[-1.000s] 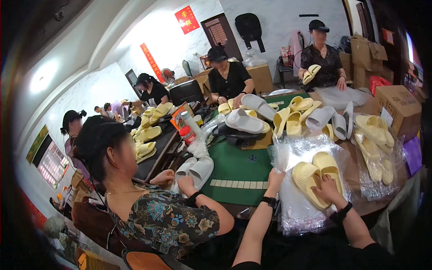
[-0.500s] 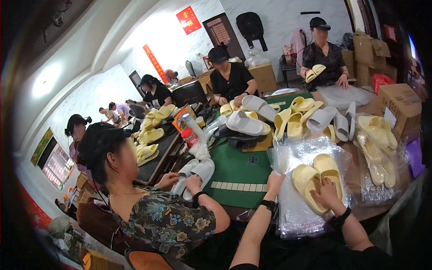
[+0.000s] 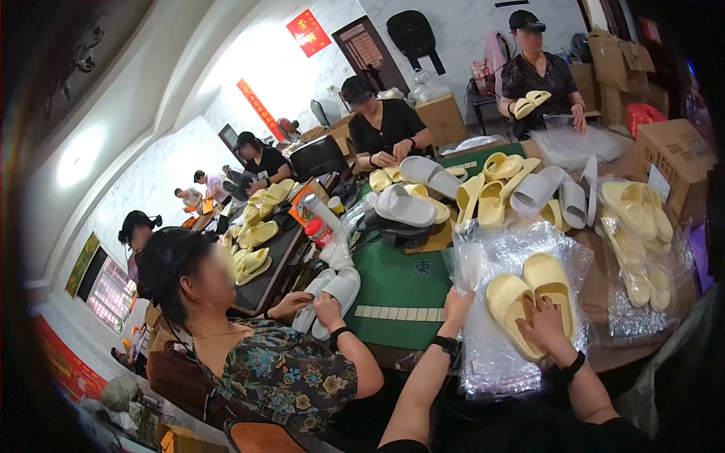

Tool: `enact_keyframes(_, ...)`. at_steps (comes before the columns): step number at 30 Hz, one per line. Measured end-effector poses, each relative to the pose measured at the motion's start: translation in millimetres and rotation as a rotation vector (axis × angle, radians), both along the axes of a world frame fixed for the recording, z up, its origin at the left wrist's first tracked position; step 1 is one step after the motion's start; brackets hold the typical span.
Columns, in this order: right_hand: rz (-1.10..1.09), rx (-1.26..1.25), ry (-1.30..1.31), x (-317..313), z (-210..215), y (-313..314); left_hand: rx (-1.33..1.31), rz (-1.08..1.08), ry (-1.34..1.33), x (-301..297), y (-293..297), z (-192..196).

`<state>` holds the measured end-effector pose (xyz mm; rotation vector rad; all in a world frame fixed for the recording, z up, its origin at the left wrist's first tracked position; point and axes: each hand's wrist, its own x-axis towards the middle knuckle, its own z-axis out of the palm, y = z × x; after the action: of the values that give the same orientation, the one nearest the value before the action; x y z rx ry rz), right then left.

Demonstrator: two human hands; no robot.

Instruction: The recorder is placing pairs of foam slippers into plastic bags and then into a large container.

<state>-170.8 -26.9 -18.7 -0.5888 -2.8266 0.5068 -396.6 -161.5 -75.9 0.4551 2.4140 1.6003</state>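
Observation:
A pair of pale yellow slippers [image 3: 545,273] lies side by side, toes away from me, on a stack of clear plastic bags [image 3: 491,370] at the table's front. My right hand [image 3: 545,331] is on the pair, its fingers reaching down over the footbeds and gripping where the two slippers meet. By the stack's left edge my left hand [image 3: 458,308] is closed on the clear film of a bag, which stands up slightly beyond the fingers. The fingertips there are partly hidden by the film.
Bagged yellow slippers [image 3: 634,249] lie to the right, near a cardboard box [image 3: 674,162]. Loose yellow and grey slippers [image 3: 408,208] pile up behind the stack. Small white tiles [image 3: 400,312] line the green mat [image 3: 377,264]. At my left, a co-worker [image 3: 279,362] handles white slippers [image 3: 343,291].
The whole view has shifted slightly. Both my hands keep their hold at the bag and the yellow slippers, with little visible movement.

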Motion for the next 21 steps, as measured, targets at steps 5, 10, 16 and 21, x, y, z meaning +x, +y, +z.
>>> enact_keyframes(5, 0.020, -0.040, -0.016, -2.8, 9.2, -2.4, -0.107, 0.027, -0.028, -4.3, -2.8, -0.5)
enact_keyframes(10, -0.005, -0.003, 0.025, -0.7, 1.6, -0.2, -0.098, 0.002, 0.012, 3.1, 1.2, 9.2)
enact_keyframes(16, -0.001, 0.015, 0.055, 1.8, 0.8, -0.3, -0.048, 0.030, 0.013, 5.7, 4.2, 9.1)
enact_keyframes(21, 0.021, 0.024, 0.042, -1.4, 8.4, -5.4, -0.080, 0.060, 0.073, -4.9, -2.1, -2.3)
